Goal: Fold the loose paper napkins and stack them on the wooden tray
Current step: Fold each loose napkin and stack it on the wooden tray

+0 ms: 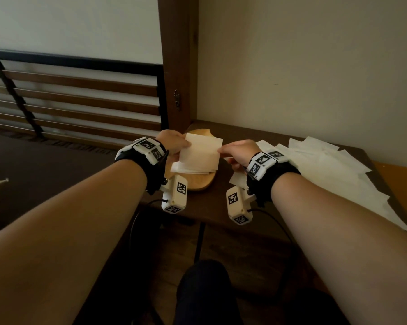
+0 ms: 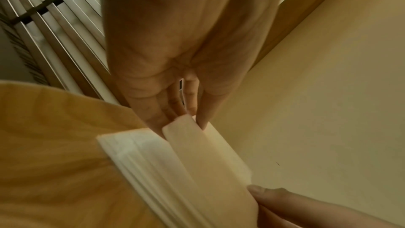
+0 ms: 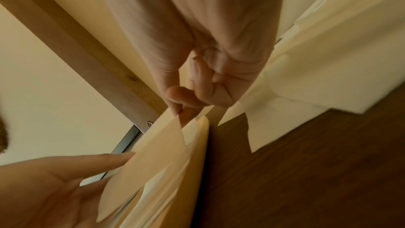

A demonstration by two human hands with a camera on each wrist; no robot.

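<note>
Fingertips of left hand pinch folded napkin at its left edge; right hand pinches opp. edge, thumb on top. Below fingers: napkin stack on wooden tray. Beyond right hand, loose napkins spread over table.

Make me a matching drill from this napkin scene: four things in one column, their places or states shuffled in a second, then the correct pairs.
Things:
1. folded napkin
2. napkin stack
3. wooden tray
4. loose napkins

Places or states:
A. spread flat on the table's right side
B. pinched between left hand and right hand
C. resting on the tray
D. lying on the dark table, under the stack

Pairs: 1-B, 2-C, 3-D, 4-A
</note>
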